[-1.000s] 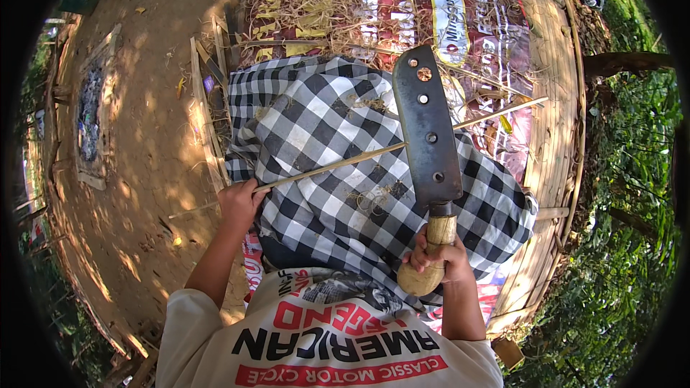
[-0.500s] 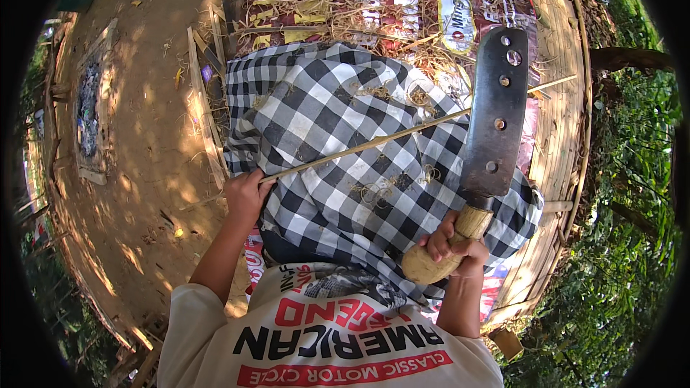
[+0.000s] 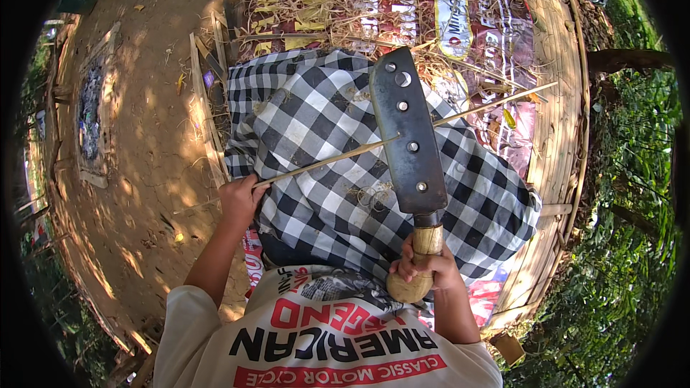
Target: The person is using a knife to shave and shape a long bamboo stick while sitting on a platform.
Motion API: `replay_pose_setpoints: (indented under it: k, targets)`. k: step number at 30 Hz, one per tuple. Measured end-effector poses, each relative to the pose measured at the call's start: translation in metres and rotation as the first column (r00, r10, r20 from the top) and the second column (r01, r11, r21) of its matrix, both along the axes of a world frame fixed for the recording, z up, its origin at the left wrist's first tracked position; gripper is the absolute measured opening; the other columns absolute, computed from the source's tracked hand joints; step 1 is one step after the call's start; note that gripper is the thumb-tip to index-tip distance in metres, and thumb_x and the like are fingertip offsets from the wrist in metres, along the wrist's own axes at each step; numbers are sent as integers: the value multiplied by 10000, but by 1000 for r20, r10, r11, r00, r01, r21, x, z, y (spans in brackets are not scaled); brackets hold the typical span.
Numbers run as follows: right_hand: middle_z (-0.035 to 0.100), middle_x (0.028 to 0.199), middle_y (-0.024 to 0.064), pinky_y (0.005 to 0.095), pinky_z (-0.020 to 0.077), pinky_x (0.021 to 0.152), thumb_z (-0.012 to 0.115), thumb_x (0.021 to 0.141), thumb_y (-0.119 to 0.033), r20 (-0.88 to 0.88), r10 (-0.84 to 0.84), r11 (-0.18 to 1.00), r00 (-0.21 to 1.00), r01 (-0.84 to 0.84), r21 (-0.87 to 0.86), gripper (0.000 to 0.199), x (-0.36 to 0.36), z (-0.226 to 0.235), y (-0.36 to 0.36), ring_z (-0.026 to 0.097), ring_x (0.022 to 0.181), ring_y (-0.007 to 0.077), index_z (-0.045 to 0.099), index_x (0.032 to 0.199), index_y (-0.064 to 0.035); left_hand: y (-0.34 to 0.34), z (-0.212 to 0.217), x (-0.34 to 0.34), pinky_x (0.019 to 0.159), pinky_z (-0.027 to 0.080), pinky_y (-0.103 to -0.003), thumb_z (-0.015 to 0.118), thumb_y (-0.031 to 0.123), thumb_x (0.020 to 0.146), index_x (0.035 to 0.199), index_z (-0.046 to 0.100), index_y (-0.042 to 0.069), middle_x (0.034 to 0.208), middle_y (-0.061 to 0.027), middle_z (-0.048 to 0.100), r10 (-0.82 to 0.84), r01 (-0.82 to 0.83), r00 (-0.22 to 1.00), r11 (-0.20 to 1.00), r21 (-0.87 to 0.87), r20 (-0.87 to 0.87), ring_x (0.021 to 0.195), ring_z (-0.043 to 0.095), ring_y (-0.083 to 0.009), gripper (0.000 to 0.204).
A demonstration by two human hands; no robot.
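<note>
My left hand [image 3: 240, 197] is closed round the near end of a thin bamboo strip [image 3: 330, 159], which slants up to the right across my lap. My right hand [image 3: 425, 266] grips the wooden handle [image 3: 411, 288] of a broad, dark cleaver [image 3: 408, 136] with several round holes along its blade. The blade points away from me and crosses over the strip near its middle, hiding a short stretch of it; whether the two touch I cannot tell. A black-and-white checked cloth [image 3: 309, 115] covers my legs beneath both, with a few curled shavings on it.
A dark red printed banner [image 3: 496, 50] lies beyond the cloth, strewn with thin shavings [image 3: 302, 11]. Bamboo slats [image 3: 553, 144] form the platform's right edge, with green plants [image 3: 632, 208] past it. At left are bare earth [image 3: 151, 115] and a wood-framed ash pit [image 3: 91, 111].
The cleaver has swung left along the strip, from near its far part to about its middle. My right hand moved left and slightly nearer. My left hand has barely moved.
</note>
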State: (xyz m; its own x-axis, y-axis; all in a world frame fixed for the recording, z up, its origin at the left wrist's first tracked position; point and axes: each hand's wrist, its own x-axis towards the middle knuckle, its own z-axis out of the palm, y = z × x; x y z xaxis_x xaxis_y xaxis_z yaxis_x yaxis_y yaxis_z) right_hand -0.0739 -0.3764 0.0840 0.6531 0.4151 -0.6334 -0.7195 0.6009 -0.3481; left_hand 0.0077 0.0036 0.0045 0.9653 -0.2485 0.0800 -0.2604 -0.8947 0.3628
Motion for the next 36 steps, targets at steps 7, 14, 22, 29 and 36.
replay_pose_setpoints:
  k: [7, 14, 22, 29, 36]
  targets:
    - [468, 522, 82, 432, 489, 763, 557, 492, -108, -26, -2, 1000, 1000, 2, -1, 312, -9, -4, 23, 531, 469, 241, 479, 785, -32, 0, -4, -3, 444, 397, -400, 611, 418, 857, 682, 548, 57, 531, -119, 516, 16, -17, 999, 1000, 10, 35, 490, 546, -304, 406]
    - [472, 557, 95, 458, 470, 817, 544, 539, -94, 45, -94, 864, 995, 59, 501, 283, -20, -23, 24, 504, 485, 233, 473, 803, -24, -4, -7, 3, 448, 398, -403, 611, 417, 856, 677, 534, 51, 529, -119, 512, 6, -4, 998, 1000, -20, 67, 490, 546, -309, 415]
    - [476, 548, 90, 445, 488, 790, 515, 527, -87, 138, -274, 958, 952, 258, 124, 282, -4, -4, -7, 534, 484, 234, 454, 795, -27, -10, 1, 2, 450, 401, -403, 625, 391, 852, 668, 531, 55, 526, -117, 513, 10, -12, 998, 999, 39, 56, 482, 544, -308, 394]
    - [492, 558, 85, 435, 488, 781, 550, 541, -38, -51, 1, 1000, 999, 0, 6, 313, -7, 5, 12, 556, 530, 220, 475, 842, -4, -3, -2, -3, 449, 400, -403, 637, 379, 847, 666, 533, 56, 520, -115, 518, 7, -9, 998, 1000, 25, 63, 477, 546, -302, 385]
    - [480, 536, 93, 465, 493, 720, 556, 506, -127, 24, -80, 993, 996, 78, 86, 343, -8, 1, 13, 521, 452, 251, 461, 816, -15, -12, 3, 4, 444, 409, -395, 650, 378, 835, 648, 527, 63, 519, -107, 520, 7, -8, 998, 1000, 28, 63, 473, 547, -296, 387]
